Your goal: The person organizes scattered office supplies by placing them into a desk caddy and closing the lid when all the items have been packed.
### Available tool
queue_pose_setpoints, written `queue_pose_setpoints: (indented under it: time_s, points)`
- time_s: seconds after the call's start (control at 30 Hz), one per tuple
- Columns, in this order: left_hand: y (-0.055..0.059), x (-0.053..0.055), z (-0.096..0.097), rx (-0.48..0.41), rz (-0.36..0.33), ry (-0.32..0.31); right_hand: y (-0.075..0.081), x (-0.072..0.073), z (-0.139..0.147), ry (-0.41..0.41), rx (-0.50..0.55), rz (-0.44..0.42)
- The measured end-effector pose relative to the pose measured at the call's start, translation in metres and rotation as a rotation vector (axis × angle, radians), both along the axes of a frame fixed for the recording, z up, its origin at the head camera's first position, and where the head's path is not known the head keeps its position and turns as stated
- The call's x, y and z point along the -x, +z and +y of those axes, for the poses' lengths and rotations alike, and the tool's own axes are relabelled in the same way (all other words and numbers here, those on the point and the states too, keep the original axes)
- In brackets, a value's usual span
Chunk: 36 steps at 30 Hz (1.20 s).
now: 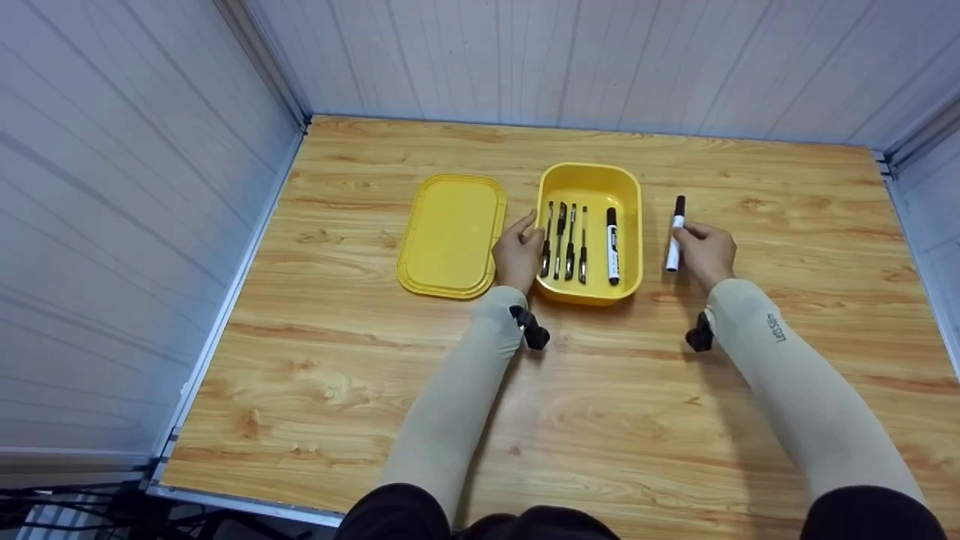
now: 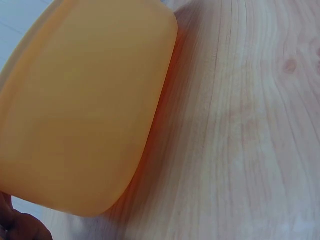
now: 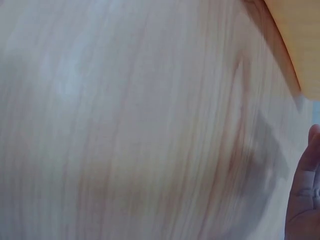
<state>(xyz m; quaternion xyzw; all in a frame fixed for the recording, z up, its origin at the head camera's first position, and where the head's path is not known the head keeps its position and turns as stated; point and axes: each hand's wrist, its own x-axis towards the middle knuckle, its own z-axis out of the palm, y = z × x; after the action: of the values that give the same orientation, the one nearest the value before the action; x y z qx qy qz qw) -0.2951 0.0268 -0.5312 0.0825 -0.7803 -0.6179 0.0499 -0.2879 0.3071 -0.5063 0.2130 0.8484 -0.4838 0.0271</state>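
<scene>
A yellow plastic box point(image 1: 590, 294) lies open on the table, holding several black-capped pens point(image 1: 571, 244) side by side and one whiteboard marker point(image 1: 613, 247) near its right wall. My left hand point(image 1: 517, 259) grips the box's left edge; in the left wrist view the box's outer wall point(image 2: 90, 105) fills the left side, with fingers point(image 2: 27, 227) below its corner. To the right of the box, my right hand point(image 1: 706, 251) pinches a second whiteboard marker point(image 1: 673, 253), white with a dark cap pointing away from me. The right wrist view shows part of that hand, but no marker.
The yellow lid point(image 1: 452, 236) lies flat on the wooden table point(image 1: 337, 360), left of the box and beside my left hand. White panel walls point(image 1: 465, 60) stand behind the table and at both sides. Cables point(image 1: 82, 510) hang past the front left corner.
</scene>
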Motion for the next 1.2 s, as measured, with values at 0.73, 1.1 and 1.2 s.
queue_pose_setpoints:
  time_s: [0.73,1.1,1.2]
  points:
    - [-0.001,0.001,0.001,-0.033,-0.014,-0.018,0.013,-0.017,-0.001,0.027,0.14,0.004]
    - [0.0,-0.002,0.0,-0.029,-0.013,-0.025,0.022,-0.024,-0.009,0.045,0.188,0.042]
    - [0.001,-0.002,0.0,-0.027,-0.016,-0.026,0.023,-0.025,-0.013,0.044,0.214,0.047]
